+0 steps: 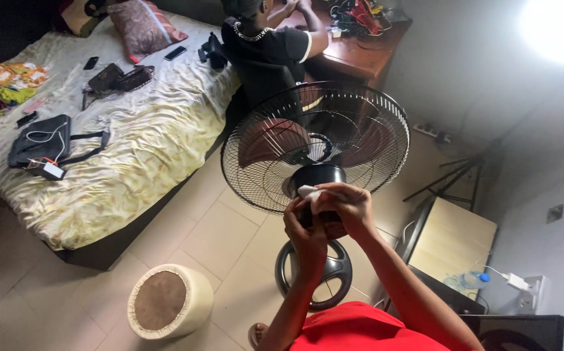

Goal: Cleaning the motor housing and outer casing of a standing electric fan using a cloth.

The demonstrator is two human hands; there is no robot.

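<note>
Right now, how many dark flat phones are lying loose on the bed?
3, possibly more hidden among the clutter: one black phone beside the patterned pillow, another left of the dark pouch, a third near the bed's left edge.

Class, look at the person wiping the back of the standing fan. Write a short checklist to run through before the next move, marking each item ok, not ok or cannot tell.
1. White cloth pressed on the motor housing: ok.
2. Left hand and right hand both at the housing: ok.
3. Blades at rest: cannot tell.
4. Fan base flat on the tiled floor: ok.
5. Fan unplugged: cannot tell.
6. Round stool apart from the base: ok.
</note>
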